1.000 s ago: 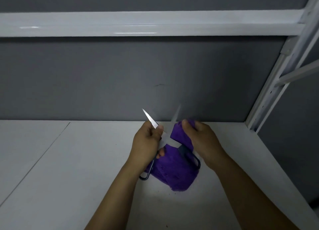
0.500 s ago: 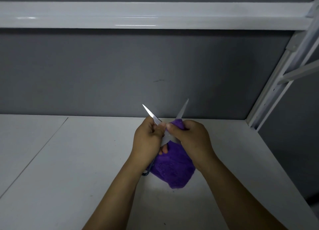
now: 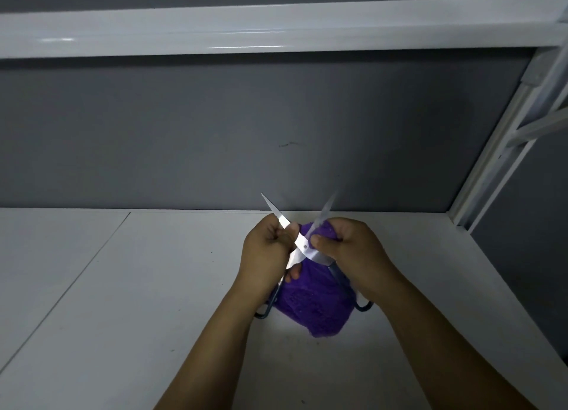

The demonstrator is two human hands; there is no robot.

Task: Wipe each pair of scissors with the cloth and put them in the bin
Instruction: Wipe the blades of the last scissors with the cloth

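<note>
A pair of scissors (image 3: 302, 246) with silver blades and dark handles is held above the white table, blades spread apart and pointing up and away. My left hand (image 3: 266, 253) grips the left blade near the pivot. My right hand (image 3: 353, 254) holds the purple cloth (image 3: 313, 308) pinched round the right blade, which is blurred. The cloth hangs down between my wrists and covers most of the handles; only two dark loops show at its sides. No bin is in view.
The white table (image 3: 153, 302) runs to a grey back wall (image 3: 246, 133). A white shelf rail (image 3: 276, 28) crosses overhead. White frame posts (image 3: 504, 139) rise at the right, where the table's edge falls away.
My right hand with the cloth has slid along the right blade, first toward the pivot and then back out. The handles show more below the cloth. The left hand has stayed put.
</note>
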